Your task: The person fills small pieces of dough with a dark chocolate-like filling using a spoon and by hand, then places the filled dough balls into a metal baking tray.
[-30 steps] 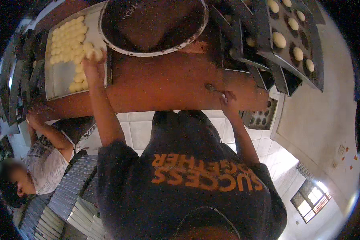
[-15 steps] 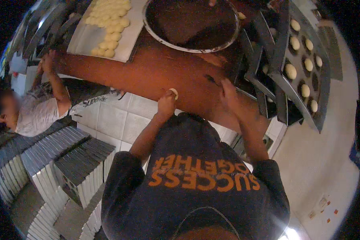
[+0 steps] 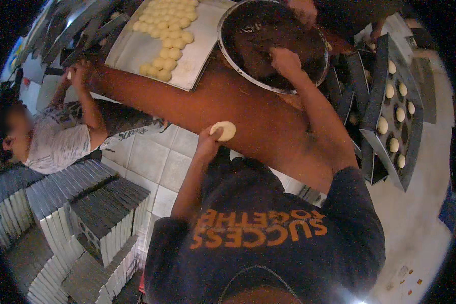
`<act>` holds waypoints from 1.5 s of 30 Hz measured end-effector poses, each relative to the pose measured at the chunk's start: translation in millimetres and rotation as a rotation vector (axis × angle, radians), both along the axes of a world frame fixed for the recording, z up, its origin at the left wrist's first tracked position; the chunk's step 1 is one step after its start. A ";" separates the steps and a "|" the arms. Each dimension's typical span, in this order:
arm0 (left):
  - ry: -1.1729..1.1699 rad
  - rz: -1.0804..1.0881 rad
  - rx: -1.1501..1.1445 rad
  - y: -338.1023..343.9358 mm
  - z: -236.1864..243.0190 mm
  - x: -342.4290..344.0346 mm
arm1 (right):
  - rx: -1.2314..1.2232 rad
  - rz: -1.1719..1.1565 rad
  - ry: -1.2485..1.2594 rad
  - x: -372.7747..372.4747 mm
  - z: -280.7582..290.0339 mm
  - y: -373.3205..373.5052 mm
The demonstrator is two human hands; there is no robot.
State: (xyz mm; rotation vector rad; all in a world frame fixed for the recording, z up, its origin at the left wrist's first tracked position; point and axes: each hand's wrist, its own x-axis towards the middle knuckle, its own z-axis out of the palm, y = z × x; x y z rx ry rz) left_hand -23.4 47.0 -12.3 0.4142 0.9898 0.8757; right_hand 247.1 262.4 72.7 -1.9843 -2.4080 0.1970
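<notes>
A pale, flattened round of dough is in my left hand, the thumb pressed on its face, over the near edge of the brown table. My right hand reaches over the rim of a large round basin. Its fingers are bunched at the dark brown filling inside; whatever they pinch is hidden. At the basin's far side another person's hand also dips in. Left of the basin, a pale rectangular tray carries many small dough balls.
Dark metal pans lean together at the right, with pale dough pieces in their round cups. Another person works at the table's left. Stacked trays fill the lower left, beside a tiled floor.
My right hand has gone from the table's right side forward into the basin. The dough round in my left hand now shows its full face. The view has shifted, so the table's contents sit further right.
</notes>
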 end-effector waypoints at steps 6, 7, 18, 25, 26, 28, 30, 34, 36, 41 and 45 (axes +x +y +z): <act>-0.162 0.107 -0.097 31.8 19.9 8.4 | -0.112 0.039 0.207 20.6 30.7 -82.2; -0.130 0.082 -0.063 42.3 24.8 19.3 | -0.013 0.012 0.355 24.6 23.8 -99.7; -0.356 -0.029 -0.272 22.4 16.1 161.1 | 0.017 -0.516 0.447 11.1 -33.3 -306.2; -0.173 -0.031 -0.114 5.9 36.5 158.5 | 0.229 -0.598 0.487 87.3 -126.8 -376.6; -0.218 -0.067 -0.103 -3.1 40.2 160.9 | 0.269 -0.647 0.557 90.4 -131.1 -378.5; -0.300 -0.122 -0.078 -20.3 45.3 163.3 | 0.008 -0.805 0.664 84.6 -88.1 -362.7; -0.262 -0.193 -0.080 -39.6 55.4 178.8 | -0.087 -0.808 0.908 77.8 -47.0 -346.3; -0.329 -0.378 -0.087 -72.1 60.4 209.3 | 0.022 -0.787 1.339 91.3 -26.2 -339.2; -0.346 -0.242 -0.026 -79.5 47.9 222.2 | 0.082 -0.866 1.392 94.2 -4.6 -339.8; -0.069 -0.390 0.291 -105.0 66.4 260.2 | 0.530 -0.566 0.969 93.9 9.9 -367.1; -0.475 -0.279 -0.023 -127.7 104.2 289.8 | 0.298 -0.795 1.366 122.1 31.4 -384.7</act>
